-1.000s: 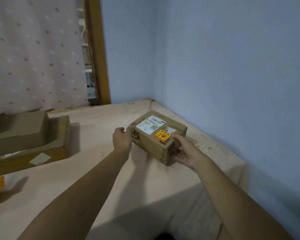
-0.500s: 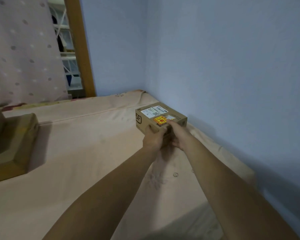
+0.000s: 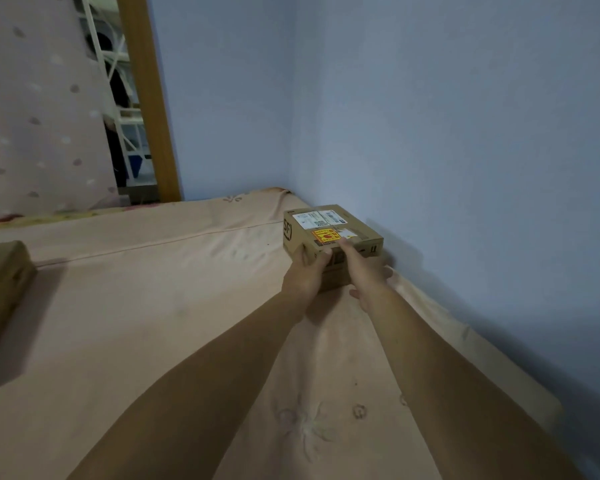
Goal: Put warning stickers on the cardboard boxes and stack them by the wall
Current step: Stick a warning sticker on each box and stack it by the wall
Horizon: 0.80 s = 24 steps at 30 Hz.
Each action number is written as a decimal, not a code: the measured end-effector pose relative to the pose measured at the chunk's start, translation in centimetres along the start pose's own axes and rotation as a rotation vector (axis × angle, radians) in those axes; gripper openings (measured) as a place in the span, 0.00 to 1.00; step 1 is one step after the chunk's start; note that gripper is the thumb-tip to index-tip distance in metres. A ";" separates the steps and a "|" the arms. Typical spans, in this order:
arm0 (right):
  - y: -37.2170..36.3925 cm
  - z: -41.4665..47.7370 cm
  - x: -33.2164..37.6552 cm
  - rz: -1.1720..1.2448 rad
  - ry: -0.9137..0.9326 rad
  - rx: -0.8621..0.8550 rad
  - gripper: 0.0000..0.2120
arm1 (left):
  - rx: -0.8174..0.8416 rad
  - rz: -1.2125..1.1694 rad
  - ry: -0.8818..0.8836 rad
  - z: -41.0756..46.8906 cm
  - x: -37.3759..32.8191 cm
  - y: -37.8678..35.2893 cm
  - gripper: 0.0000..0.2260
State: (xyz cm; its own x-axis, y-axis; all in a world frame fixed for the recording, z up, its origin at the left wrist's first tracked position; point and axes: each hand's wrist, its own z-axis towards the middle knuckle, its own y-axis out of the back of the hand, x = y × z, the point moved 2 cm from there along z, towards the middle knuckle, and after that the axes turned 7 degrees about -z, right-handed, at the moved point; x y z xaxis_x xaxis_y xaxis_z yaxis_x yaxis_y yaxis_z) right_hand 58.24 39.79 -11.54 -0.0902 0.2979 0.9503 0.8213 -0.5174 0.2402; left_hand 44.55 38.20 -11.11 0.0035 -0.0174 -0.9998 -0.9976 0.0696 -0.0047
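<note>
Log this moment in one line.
cardboard box: on pink sheet, beside wall | warning sticker: on top | left hand: grips box | right hand: grips box

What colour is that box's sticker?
Rectangular warning sticker on the brown cardboard box: yellow and red, head view.

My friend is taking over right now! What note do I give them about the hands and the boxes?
The left hand grips the small box at its near left corner.
The right hand holds its near edge, fingers on top by the warning sticker.
The small box sits on the bed close to the wall.
Done: warning sticker is on it.
Left: let go; the other box at the left edge is not yet by the wall.
</note>
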 end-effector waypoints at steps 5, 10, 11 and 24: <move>0.1 1.3 -0.2 0.036 -0.046 0.001 0.58 | 0.004 0.052 -0.027 1.6 0.7 -1.3 0.36; 0.6 2.1 -0.5 0.095 -0.053 -0.013 0.59 | 0.002 0.078 -0.039 2.5 1.2 -2.7 0.36; 0.7 2.0 -0.4 0.107 -0.056 -0.014 0.58 | -0.002 0.068 -0.038 2.5 1.3 -2.8 0.36; 2.5 1.0 -0.4 0.129 -0.070 0.051 0.50 | -0.007 0.050 -0.006 1.5 1.3 -4.8 0.37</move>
State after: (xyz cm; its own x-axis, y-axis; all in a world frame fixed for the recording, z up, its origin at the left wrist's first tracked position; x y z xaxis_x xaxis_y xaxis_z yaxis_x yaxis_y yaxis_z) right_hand 60.90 39.18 -11.53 0.0561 0.2881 0.9560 0.8511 -0.5144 0.1050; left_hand 49.42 39.36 -12.41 -0.0462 -0.0085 -0.9989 -0.9969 0.0635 0.0456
